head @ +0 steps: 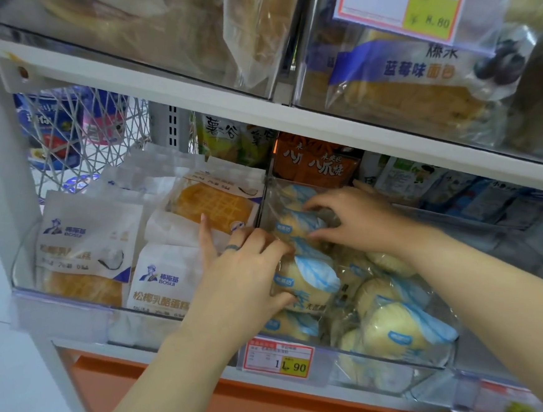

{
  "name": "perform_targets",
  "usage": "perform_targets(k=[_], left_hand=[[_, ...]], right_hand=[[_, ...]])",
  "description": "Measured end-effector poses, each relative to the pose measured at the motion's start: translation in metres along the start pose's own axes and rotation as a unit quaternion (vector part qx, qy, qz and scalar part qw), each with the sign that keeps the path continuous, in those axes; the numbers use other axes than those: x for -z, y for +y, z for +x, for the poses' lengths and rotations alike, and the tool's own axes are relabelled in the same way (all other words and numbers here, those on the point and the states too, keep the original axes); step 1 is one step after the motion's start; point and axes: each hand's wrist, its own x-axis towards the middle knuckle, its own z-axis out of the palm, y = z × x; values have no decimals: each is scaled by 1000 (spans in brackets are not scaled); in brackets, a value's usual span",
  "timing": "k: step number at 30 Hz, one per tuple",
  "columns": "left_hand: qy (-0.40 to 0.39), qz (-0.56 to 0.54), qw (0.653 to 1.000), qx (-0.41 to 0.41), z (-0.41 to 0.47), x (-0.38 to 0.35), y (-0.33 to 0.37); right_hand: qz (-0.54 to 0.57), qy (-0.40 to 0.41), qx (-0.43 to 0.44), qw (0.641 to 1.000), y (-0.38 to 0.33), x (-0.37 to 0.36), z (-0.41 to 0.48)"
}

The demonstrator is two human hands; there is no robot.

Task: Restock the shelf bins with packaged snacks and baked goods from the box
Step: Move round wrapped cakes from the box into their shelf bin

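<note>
From the head camera, a white shelf board [206,103] runs across above the work, carrying clear bins of bagged bread, among them a blueberry bread bag [403,83] under a yellow price tag [399,8]. To the left a white wire basket [73,144] holds blue and pink packs, and behind the bins stand green bags [229,140] and orange bags [315,165]. The left bin [61,298] is filled with white, matte cake packets [88,243], flat and rectangular with a window showing golden cake. A clear divider wall [261,201] separates it from the middle bin [349,350], whose front bears a red-and-yellow price label [279,357]; an orange panel [248,402] lies below. The middle bin holds round, pale yellow buns in glossy, crinkled clear wrap printed in blue. The left hand [245,275] reaches over the divider wall, its fingers curled round the front bun packet [313,280], with one finger stretched out along the cake packets. The right hand [360,219] arches over the back of the bin, its fingers and thumb pinching the rear bun packet [294,224]. Both forearms cross the bin's front and hide part of its contents.
</note>
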Motion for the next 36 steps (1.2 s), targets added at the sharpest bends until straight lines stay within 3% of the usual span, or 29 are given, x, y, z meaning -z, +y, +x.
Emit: perform_targets(k=[2, 7, 11, 22, 27, 30, 33, 36], left_hand=[[1, -2, 1000, 2, -1, 0, 0], [-7, -2, 1000, 6, -2, 1, 3], [-13, -6, 1000, 13, -4, 1, 3], [-19, -2, 999, 26, 0, 10, 1], [-79, 24, 995, 50, 9, 10, 8], [-77, 22, 996, 46, 7, 7, 8], [-67, 26, 997, 41, 5, 2, 5], [-51, 24, 998, 42, 5, -1, 4]], right_hand=[[19, 1, 8, 1000, 2, 5, -16], [6, -109, -1, 994, 3, 7, -31], [-51, -110, 9, 993, -7, 0, -23], [-6, 22, -25, 999, 2, -6, -24], [-34, -17, -24, 999, 0, -8, -25], [41, -5, -10, 999, 6, -2, -30], [160, 68, -56, 983, 24, 3, -57], [191, 115, -98, 970, 43, -2, -95]])
